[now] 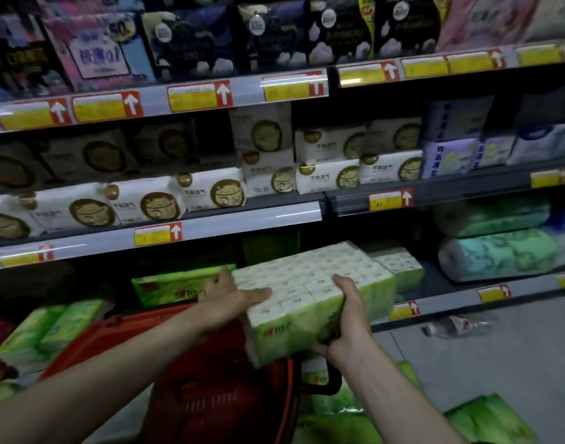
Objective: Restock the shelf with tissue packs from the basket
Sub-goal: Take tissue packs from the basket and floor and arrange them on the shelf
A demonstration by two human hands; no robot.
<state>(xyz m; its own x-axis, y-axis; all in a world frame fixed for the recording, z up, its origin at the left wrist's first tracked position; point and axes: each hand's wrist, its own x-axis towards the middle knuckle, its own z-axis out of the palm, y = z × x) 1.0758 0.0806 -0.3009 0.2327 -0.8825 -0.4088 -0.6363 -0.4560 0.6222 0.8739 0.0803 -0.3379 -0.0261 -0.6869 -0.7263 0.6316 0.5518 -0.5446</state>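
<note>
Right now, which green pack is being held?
The big pack above the basket, between left hand and right hand; other green packs lie on shelf or floor.

Your single head camera stands close before the shelf (pixel 258 216), facing it and angled down; the shelf's rails slant across the view, with floor (pixel 499 363) below its right end.
</note>
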